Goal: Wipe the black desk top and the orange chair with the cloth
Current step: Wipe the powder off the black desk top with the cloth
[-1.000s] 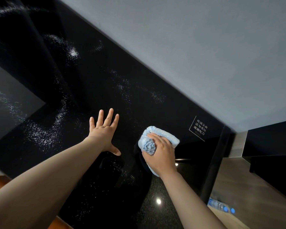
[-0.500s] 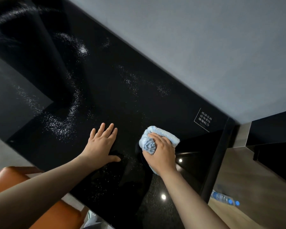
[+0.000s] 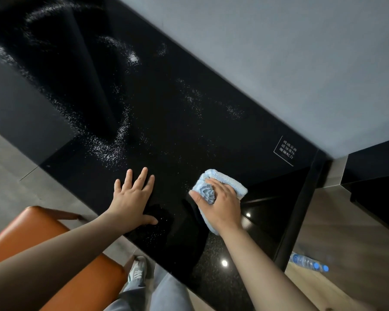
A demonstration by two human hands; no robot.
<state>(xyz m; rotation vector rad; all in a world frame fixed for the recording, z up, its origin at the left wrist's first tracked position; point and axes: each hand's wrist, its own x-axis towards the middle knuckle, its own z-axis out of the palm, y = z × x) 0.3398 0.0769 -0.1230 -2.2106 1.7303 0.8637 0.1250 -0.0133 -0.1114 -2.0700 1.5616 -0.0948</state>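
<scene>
— Where is the cloth lying relative to the hand?
— The light-blue cloth is lying bunched on the black table, right of centre in the frame; the right hand is pressing down on top of it, fingers curling over the folds, thumb pinching its left side; cloth is showing beyond the fingertips and beside the wrist.
— And the other hand?
— The left hand is resting flat on the table just left of the cloth, fingers straight and spread, holding nothing; white specks are lying scattered above it, toward the upper left.
— The chair?
— The orange chair is showing at the lower left, under the left forearm, beside the table's near edge.
— Any writing?
— A label near the table's right end is showing three rows of white Chinese characters in a thin white frame; I am not reading them with certainty; a water bottle is lying on the floor at lower right, its print too blurred.
</scene>
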